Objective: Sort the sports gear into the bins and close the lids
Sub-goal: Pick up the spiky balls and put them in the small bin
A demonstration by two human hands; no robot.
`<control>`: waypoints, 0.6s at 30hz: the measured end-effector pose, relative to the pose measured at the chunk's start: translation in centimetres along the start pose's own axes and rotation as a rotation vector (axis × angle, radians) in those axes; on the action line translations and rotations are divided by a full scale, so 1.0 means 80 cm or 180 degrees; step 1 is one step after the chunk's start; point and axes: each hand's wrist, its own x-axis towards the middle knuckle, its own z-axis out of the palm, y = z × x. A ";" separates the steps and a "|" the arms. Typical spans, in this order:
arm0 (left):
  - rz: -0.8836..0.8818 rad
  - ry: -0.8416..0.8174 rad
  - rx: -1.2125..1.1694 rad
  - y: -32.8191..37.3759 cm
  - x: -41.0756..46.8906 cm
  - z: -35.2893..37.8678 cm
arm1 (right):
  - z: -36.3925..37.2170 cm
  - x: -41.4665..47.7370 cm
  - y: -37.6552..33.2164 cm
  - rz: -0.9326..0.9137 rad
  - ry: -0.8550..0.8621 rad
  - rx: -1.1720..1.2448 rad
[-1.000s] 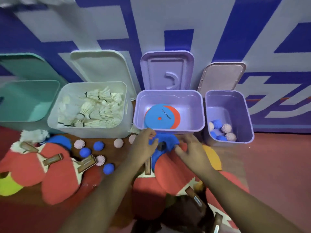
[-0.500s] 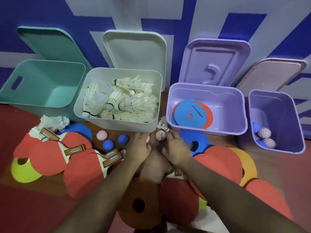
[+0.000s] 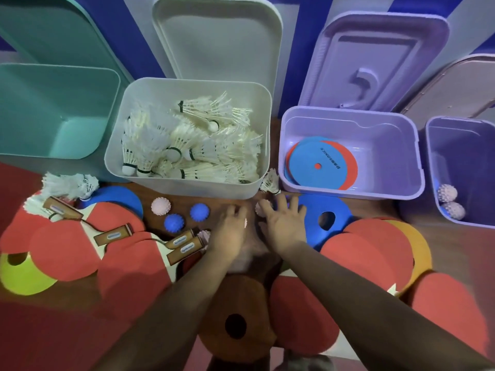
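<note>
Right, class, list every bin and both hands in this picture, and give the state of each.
Teal bin: open, nothing seen inside.
White bin: open, full of shuttlecocks.
Lilac bin: open, holds flat discs.
Purple bin: open, holds spiky balls.
Left hand: blurred, grip unclear.
Right hand: fingers spread, holding nothing.

One head-worn camera, looking steeply down and a little forward.

The single wide-angle view sat just above the person's own forearms, which entered from the bottom edge and met near the middle, with the left hand [image 3: 230, 231] and right hand [image 3: 284, 226] close under the lens. It faced a blue and white wall [image 3: 297, 49]. Four open bins ran across the upper half: a teal bin [image 3: 40, 108], a white bin [image 3: 187, 187], a lilac bin [image 3: 348, 192] and a purple bin [image 3: 460, 156], the last cut by the right edge. Straight edges bowed toward the borders.
</note>
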 end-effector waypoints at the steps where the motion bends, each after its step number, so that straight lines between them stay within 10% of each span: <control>1: -0.0003 -0.0027 -0.0049 -0.001 0.000 -0.001 | 0.002 0.001 -0.002 -0.0013 0.0100 0.0042; 8: -0.0330 0.0167 -0.0730 -0.006 -0.020 -0.024 | 0.001 0.001 0.006 -0.0483 0.0574 0.0267; 18: -0.0147 0.1006 -0.1636 0.090 -0.042 -0.097 | -0.131 -0.078 0.099 -0.0279 0.1059 0.2495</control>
